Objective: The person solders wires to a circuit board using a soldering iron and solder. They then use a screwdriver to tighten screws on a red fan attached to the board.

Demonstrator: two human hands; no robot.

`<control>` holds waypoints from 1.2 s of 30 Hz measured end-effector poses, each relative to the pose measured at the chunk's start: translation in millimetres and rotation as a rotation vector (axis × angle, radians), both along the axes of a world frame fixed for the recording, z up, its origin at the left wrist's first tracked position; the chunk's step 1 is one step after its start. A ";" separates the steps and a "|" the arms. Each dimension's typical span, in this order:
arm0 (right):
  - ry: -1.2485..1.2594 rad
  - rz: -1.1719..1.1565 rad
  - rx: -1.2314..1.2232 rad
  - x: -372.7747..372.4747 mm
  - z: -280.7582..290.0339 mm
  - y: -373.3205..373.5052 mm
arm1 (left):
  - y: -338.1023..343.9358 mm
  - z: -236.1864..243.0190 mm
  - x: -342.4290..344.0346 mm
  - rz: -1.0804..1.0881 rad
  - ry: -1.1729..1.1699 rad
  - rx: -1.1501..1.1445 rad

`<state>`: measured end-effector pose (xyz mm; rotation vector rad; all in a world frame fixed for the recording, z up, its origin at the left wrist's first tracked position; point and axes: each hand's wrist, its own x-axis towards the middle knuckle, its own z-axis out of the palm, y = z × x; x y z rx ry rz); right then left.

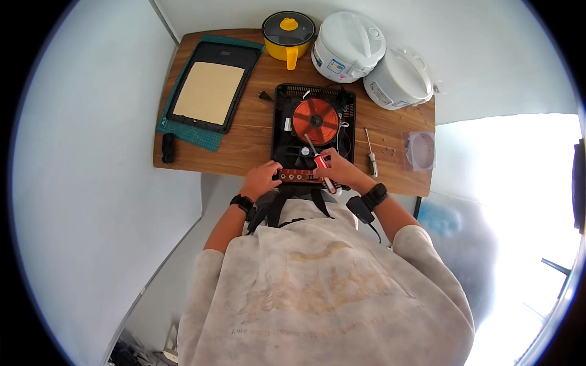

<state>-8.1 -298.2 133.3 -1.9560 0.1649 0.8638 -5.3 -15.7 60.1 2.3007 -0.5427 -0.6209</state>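
An opened induction cooker base (278, 125) sits at the table's front edge, its round copper coil (315, 121) and black fan (295, 157) exposed. Along its near side lies a red-brown control board (295, 175) with a row of buttons and a small display. My right hand (342, 169) is closed around a red-and-white screwdriver (321, 161), whose shaft slants up and left toward the coil's near edge. At the base's near left corner rests my left hand (262, 177), fingers bent over the rim; whether they grip it is hard to tell.
A black cover with a tan panel (210, 93) lies on a green cutting mat (201, 139) to the left. Behind stand a yellow pot (278, 51) and two white rice cookers (348, 46). Another screwdriver (373, 161), loose screws and a clear container (421, 150) are on the right.
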 end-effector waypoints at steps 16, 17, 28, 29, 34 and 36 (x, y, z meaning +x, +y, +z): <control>-0.696 0.017 -0.297 -60.0 49.1 59.3 | 11.9 -18.7 9.9 -0.065 -0.069 -0.145; -0.686 -0.018 -0.296 -58.7 53.7 64.9 | 10.3 -19.1 10.2 -0.074 -0.063 -0.137; -0.662 -0.143 -0.262 -32.8 60.6 90.4 | -1.2 -10.3 16.4 -0.055 -0.014 0.039; -0.654 -0.146 -0.255 -31.2 59.0 90.3 | -1.3 -9.6 17.0 -0.061 -0.002 0.050; -0.666 -0.172 -0.207 -30.4 45.1 90.5 | 0.1 -12.8 15.1 -0.061 -0.059 0.085; -0.749 -0.163 -0.223 -30.5 36.6 89.6 | -1.3 -10.3 11.6 -0.056 -0.084 0.078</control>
